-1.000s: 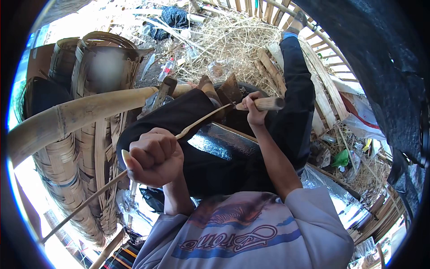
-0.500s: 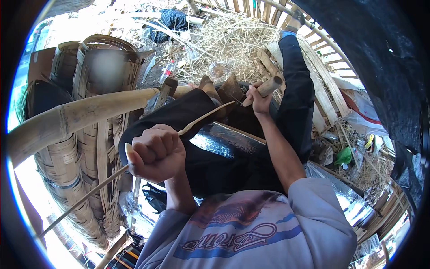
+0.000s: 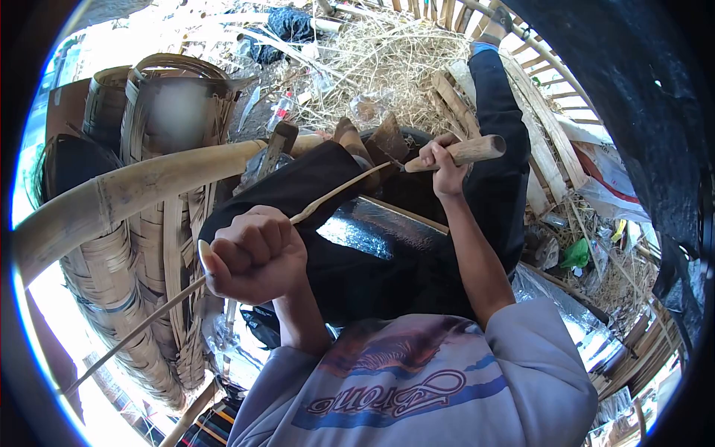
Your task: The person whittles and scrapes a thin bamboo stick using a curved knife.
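My left hand [image 3: 253, 253] is closed in a fist around a long, thin wooden-looking strip [image 3: 333, 195]. The strip runs from the lower left, through the fist, up across my dark-trousered thigh. My right hand [image 3: 445, 165] grips a knife by its thick, pale wooden handle [image 3: 477, 151]. Its handle points right, and a small dark blade [image 3: 395, 160] reaches left to the far end of the strip. Whether the edge touches the strip is too small to tell. A shiny silvery sheet [image 3: 365, 231] lies between my legs.
A thick bamboo pole [image 3: 141, 190] crosses on the left, in front of tall woven baskets [image 3: 112, 298]. Straw [image 3: 402, 67], a plastic bottle [image 3: 281, 110] and black bags [image 3: 289, 26] lie on the ground ahead. Wooden planks [image 3: 532, 138] lie beside my outstretched leg; dark sheeting hangs on the right.
My right hand has moved slightly right with the knife, and its handle has turned from slanting upward to nearly level. My left fist has shifted a little left, still around the strip.
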